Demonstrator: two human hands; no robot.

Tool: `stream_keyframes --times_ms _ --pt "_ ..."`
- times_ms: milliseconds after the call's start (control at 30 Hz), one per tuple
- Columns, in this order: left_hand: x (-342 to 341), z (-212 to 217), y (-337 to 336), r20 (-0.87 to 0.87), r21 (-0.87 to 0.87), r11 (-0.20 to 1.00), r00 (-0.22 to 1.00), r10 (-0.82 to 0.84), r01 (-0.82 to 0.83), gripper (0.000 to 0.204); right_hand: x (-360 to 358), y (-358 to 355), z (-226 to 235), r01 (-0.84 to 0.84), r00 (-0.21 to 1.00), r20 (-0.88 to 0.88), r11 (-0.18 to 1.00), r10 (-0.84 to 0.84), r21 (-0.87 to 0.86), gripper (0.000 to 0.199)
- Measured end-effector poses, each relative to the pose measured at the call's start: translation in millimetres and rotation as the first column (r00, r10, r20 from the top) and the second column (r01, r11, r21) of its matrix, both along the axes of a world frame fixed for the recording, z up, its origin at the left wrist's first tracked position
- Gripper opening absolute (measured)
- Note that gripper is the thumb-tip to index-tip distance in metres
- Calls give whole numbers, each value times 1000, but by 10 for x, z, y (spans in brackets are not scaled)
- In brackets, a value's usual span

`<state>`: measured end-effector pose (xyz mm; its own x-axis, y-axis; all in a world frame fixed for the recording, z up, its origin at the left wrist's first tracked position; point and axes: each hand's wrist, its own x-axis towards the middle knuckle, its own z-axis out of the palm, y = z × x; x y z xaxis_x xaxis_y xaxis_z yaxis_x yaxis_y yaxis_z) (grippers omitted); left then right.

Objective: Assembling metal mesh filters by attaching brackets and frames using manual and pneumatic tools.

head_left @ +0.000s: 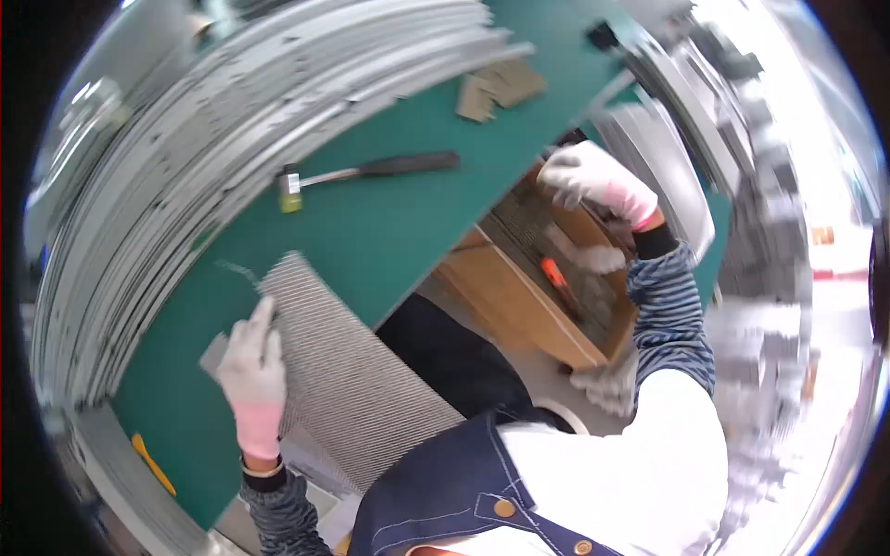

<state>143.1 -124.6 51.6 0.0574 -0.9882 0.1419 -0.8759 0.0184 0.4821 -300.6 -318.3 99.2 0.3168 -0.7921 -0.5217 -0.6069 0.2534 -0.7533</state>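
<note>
Head view: one ribbed grey panel lies on the near edge of the green desk, overhanging it. The left hand rests on its left edge, grip loose, fingers flat. The right hand, clenched, is over one open drawer at right. One hammer lies farther off.

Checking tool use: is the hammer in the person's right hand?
No, the hammer lies alone on the green table; the right hand is off its edge.

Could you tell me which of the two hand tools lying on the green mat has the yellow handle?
The small tool near the mat's lower left edge; the hammer has a dark handle and lies mid-mat.
</note>
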Motion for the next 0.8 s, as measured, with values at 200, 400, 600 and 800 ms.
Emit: stream_keyframes --times_ms 200,400,600,800 --pt "-467 120 -146 40 102 994 998 -52 48 39 -1755 1064 -1603 -170 515 -844 983 147 68 26" --pt "-442 216 -217 40 158 987 999 -8 2 40 -2587 1634 -2751 -229 625 -772 973 121 -33 29" --pt "-383 175 -311 235 -92 985 964 -122 147 35 -1273 1044 -1490 -756 597 -715 552 363 -351 31" --pt "-249 126 -139 67 -143 990 998 11 -1 32 608 -25 1456 -145 936 -5 371 353 -917 17"
